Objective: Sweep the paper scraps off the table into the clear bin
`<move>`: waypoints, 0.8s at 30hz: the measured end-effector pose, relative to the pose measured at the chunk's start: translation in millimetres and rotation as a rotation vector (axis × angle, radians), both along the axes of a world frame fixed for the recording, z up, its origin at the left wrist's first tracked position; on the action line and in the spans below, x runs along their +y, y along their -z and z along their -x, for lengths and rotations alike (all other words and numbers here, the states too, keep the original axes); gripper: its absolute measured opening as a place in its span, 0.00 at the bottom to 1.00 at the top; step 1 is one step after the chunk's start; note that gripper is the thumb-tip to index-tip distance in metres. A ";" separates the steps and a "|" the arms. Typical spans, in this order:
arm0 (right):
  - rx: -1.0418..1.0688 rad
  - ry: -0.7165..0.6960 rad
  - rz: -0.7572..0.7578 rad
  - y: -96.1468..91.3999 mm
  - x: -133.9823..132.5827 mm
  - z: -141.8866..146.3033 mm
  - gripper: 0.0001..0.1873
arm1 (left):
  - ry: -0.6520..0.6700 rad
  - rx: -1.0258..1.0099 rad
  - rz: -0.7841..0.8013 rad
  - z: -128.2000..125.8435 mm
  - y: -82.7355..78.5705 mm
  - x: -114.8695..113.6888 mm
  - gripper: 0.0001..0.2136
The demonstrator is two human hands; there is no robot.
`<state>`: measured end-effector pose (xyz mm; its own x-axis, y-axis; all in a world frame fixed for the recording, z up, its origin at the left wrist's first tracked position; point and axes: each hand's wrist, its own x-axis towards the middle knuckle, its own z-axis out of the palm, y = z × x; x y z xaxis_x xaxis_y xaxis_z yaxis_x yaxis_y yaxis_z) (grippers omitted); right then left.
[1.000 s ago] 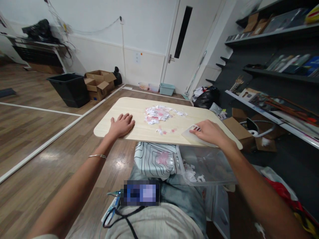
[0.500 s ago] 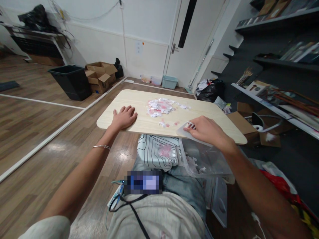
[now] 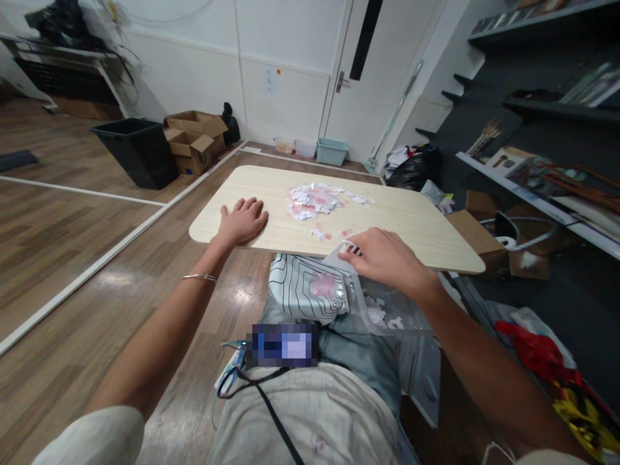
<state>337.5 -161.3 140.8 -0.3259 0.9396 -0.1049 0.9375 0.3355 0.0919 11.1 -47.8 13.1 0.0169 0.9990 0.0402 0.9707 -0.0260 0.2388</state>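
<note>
My left hand [image 3: 242,221] lies flat and open on the near left part of a low light-wood table [image 3: 416,226]. My right hand [image 3: 380,255] is closed on a flat white card-like piece [image 3: 339,254] at the table's near edge. A heap of white and pink puzzle pieces [image 3: 314,199] sits at the table's middle, with a few loose ones [image 3: 325,234] nearer me. Below the edge, on my lap, a clear plastic container [image 3: 387,316] holds some pieces.
A black-and-white patterned cushion [image 3: 303,290] lies under the table by my knees. A black bin [image 3: 138,152] and cardboard boxes [image 3: 194,148] stand at the left. Shelves [image 3: 547,194], a black bag [image 3: 416,169] and boxes [image 3: 477,229] crowd the right. A door [image 3: 363,77] is behind.
My right hand has slid the white piece leftward along the near edge of the table, toward the loose pieces. My left hand has stayed flat in place.
</note>
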 end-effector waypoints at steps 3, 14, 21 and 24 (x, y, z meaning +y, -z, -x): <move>0.024 -0.014 -0.021 1.1 1.2 -3.3 0.14 | 0.003 -0.017 -0.024 0.2 0.9 0.4 0.35; 0.048 -0.020 -0.028 1.6 0.3 -9.6 0.14 | 0.011 -0.072 -0.051 2.8 3.4 1.9 0.33; 0.078 -0.036 -0.042 4.5 -2.1 -15.5 0.13 | 0.021 -0.109 -0.070 4.9 5.4 3.7 0.32; 0.119 -0.016 -0.050 7.0 -4.4 -20.8 0.14 | 0.013 -0.104 -0.055 5.8 5.1 4.2 0.32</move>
